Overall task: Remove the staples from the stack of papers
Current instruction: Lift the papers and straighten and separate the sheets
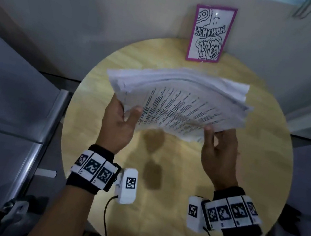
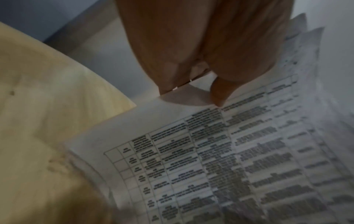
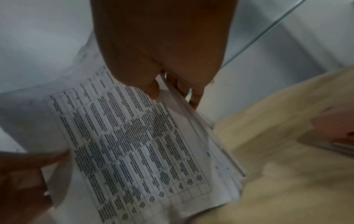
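Above the middle of the round table (image 1: 244, 174), the left hand (image 1: 117, 124) and the right hand (image 1: 218, 151) each grip a near corner of the stack of papers (image 1: 181, 103), thumbs on top.

One stack of papers (image 1: 182, 101), one round table (image 1: 244, 174), one framed drawing (image 1: 210, 34), two hands (image 1: 117, 127)

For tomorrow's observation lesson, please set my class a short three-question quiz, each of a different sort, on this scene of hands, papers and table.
1. True or false: the thick stack of white printed papers lies flat on the round pale wooden table.
2. Which hands grip the stack? A) left hand only B) right hand only C) both
3. Fill in: the framed black-and-white drawing standing at the table's far edge has a ____ frame.

Key: 1 false, it is held up; 2 C; 3 purple.
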The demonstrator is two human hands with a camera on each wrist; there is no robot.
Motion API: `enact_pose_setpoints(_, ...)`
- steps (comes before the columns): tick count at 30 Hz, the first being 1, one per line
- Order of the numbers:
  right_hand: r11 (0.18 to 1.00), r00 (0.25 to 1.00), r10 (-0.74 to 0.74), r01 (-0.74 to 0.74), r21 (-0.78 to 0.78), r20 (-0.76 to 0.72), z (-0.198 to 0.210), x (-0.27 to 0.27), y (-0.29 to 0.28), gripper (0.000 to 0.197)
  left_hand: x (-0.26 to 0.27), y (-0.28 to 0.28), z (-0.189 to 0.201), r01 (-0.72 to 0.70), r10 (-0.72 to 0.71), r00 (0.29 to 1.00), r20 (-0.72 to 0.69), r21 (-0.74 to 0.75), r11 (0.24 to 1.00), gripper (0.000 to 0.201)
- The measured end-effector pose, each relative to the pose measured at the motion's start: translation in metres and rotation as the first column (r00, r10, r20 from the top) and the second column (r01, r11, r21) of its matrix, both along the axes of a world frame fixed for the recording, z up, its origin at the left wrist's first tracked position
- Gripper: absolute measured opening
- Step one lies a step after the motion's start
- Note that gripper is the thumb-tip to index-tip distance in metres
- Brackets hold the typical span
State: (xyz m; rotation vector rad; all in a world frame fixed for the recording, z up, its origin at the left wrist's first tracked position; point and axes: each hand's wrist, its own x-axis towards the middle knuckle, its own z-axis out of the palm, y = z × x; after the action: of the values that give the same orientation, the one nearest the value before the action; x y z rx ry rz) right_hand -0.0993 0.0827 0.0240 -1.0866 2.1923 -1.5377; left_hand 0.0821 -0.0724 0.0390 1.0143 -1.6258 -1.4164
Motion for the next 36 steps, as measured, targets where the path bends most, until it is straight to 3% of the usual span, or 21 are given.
enact_pose_setpoints(5, 1.000, 0.998, 0.009, -0.010, 0.009, 0.054, -0.004, 0.003, -0.013, 0.040, -0.012, 0.003, -0.009, -0.013, 0.012, 1.000, -0.023, -0.037, 0.999, 0.047)
enact_pose_setpoints(10, 0.994, 1.000, -0.008, 0.009, -0.107, 0.008, 0.005, -0.001, -0.028, 0.029, -0.020, -0.004, -0.004, -0.119, 0.111, 0.990, -0.085, -0.094, 0.988, 0.046)
enact_pose_setpoints(15, 0.984, 0.997, -0.042, 0.051, -0.173, 0.058, 0.023, 0.010, -0.047, 0.029, -0.037, -0.003, 0.007, -0.140, 0.127, 0.988, -0.083, -0.180, 0.974, 0.042)
enact_pose_setpoints(20, 0.949, 0.989, -0.149, 0.150, -0.276, 0.027, 0.038, 0.010, -0.052, 0.021, -0.033, -0.008, 0.012, -0.224, 0.199, 0.953, -0.228, -0.092, 0.970, 0.034)
enact_pose_setpoints(24, 0.934, 0.996, -0.087, 0.081, -0.349, -0.001, 0.040, 0.008, -0.040, 0.022, -0.021, 0.000, 0.021, -0.158, 0.120, 0.949, -0.290, -0.112, 0.981, 0.038)
enact_pose_setpoints(28, 0.952, 0.991, -0.027, 0.065, -0.298, 0.131, 0.023, 0.011, -0.038, 0.037, -0.025, 0.003, 0.005, -0.176, 0.169, 0.975, -0.146, -0.038, 0.984, 0.055)
enact_pose_setpoints(30, 0.968, 0.990, -0.055, 0.085, -0.236, 0.131, 0.019, 0.012, -0.043, 0.031, -0.031, 0.002, 0.004, -0.200, 0.195, 0.975, -0.109, -0.037, 0.979, 0.052)
enact_pose_setpoints(33, 0.965, 0.988, -0.146, 0.155, -0.211, 0.055, 0.021, 0.010, -0.048, 0.023, -0.036, -0.001, 0.015, -0.225, 0.212, 0.966, -0.146, -0.081, 0.971, 0.037)
enact_pose_setpoints(36, 0.942, 0.985, -0.164, 0.171, -0.288, 0.050, 0.029, 0.009, -0.047, 0.021, -0.032, -0.002, 0.020, -0.220, 0.188, 0.955, -0.228, -0.121, 0.968, 0.045)
